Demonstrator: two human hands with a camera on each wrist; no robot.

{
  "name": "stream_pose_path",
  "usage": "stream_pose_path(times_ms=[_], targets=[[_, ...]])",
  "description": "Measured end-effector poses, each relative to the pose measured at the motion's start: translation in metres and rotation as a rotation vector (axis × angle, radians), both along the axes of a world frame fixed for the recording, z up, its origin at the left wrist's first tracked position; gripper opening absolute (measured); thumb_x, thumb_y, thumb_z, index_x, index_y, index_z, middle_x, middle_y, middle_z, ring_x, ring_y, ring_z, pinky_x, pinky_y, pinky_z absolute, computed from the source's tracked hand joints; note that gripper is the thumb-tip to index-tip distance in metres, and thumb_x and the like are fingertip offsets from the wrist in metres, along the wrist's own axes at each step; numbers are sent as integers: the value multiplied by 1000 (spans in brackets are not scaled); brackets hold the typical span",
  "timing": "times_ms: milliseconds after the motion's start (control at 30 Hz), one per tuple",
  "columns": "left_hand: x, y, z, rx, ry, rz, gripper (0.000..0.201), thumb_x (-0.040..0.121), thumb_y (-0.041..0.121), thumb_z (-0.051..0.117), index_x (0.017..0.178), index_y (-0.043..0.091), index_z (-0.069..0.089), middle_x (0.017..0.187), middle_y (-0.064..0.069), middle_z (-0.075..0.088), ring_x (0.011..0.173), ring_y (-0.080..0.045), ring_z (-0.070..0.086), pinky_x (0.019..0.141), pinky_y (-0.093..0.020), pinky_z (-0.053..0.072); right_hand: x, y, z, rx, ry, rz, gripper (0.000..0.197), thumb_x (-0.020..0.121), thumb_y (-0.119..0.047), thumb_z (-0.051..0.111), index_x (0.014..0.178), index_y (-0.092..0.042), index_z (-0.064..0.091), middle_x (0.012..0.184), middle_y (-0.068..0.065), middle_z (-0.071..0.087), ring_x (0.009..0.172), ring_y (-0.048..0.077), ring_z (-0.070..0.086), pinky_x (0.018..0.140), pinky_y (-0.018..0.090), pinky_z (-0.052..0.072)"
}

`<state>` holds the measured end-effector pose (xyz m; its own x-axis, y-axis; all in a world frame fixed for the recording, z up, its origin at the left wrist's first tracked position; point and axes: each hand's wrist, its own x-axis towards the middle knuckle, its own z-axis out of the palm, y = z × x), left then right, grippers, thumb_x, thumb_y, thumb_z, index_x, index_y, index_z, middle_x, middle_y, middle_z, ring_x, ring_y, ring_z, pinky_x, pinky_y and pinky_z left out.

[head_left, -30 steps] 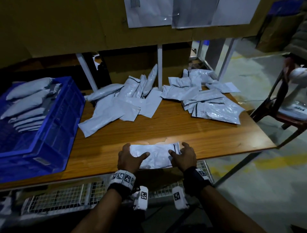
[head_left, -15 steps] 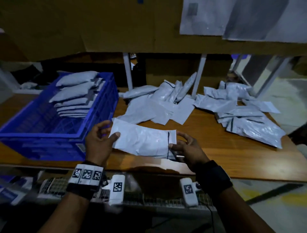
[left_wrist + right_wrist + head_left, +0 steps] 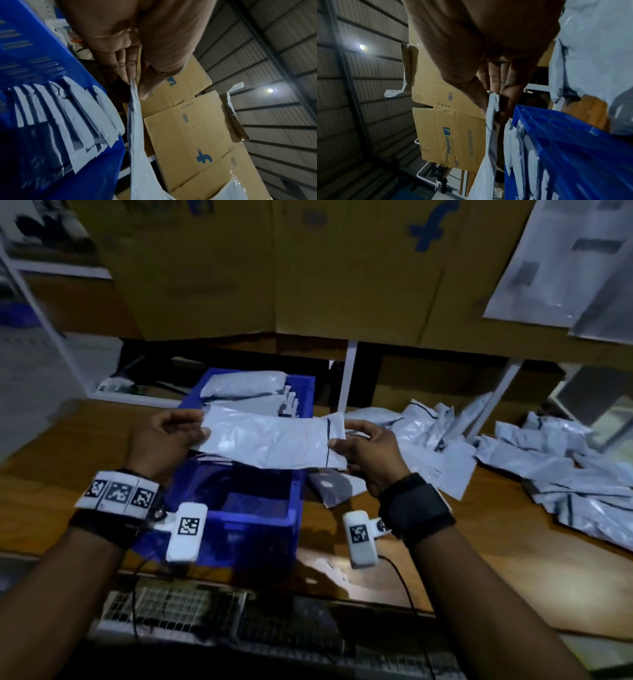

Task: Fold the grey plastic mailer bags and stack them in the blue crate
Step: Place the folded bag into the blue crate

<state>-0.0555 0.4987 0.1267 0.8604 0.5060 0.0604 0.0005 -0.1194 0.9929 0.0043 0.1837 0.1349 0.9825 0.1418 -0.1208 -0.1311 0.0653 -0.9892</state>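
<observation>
Cardboard boxes [image 3: 274, 261] backed the wooden tabletop [image 3: 479, 529]; left hand [image 3: 161, 440] and right hand [image 3: 366, 450] each pinched an end of a folded mailer bag [image 3: 270, 440] above the blue crate [image 3: 260, 508].

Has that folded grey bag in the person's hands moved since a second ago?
Yes. The folded bag, held by the left hand and right hand, has gone leftward from the table's near edge to above the blue crate.

One blue crate [image 3: 239, 508]; one folded mailer [image 3: 270, 440] in two hands; stacked and loose mailers uncountable.
</observation>
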Motion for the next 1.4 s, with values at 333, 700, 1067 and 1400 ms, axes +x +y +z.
stream_pose_path(times_ms=[333, 700, 1067, 1400], targets=[[107, 95, 3, 207, 142, 107, 23, 79, -7, 79, 86, 14, 72, 97, -18, 74, 84, -24, 68, 86, -40, 58, 109, 92, 17, -148, -53, -41, 34, 82, -1, 81, 114, -4, 68, 92, 17, 72, 53, 17, 61, 46, 26, 52], [196, 140, -14, 587, 374, -101, 17, 82, 9, 83, 95, 6, 74, 89, -7, 68, 76, -23, 65, 70, -26, 45, 191, 142, -26, -335, 12, -91, 31, 74, -8, 90, 99, -11, 72, 99, 18, 74, 72, 25, 69, 62, 31, 55], [208, 165, -20, 722, 382, -412, 50, 58, 39, 99, 98, 23, 75, 97, 3, 72, 90, -17, 68, 87, -35, 56, 182, 174, -43, -515, 44, -160, 27, 65, 1, 84, 89, -5, 76, 85, 14, 75, 72, 25, 71, 54, 23, 57], [206, 172, -15, 720, 313, -487, 42, 72, 46, 90, 101, 22, 74, 92, 6, 74, 88, -10, 68, 76, -28, 50, 174, 168, -44, -527, 102, -232, 32, 59, 6, 77, 40, -18, 66, 56, 3, 69, 63, 25, 66, 75, 45, 60]])
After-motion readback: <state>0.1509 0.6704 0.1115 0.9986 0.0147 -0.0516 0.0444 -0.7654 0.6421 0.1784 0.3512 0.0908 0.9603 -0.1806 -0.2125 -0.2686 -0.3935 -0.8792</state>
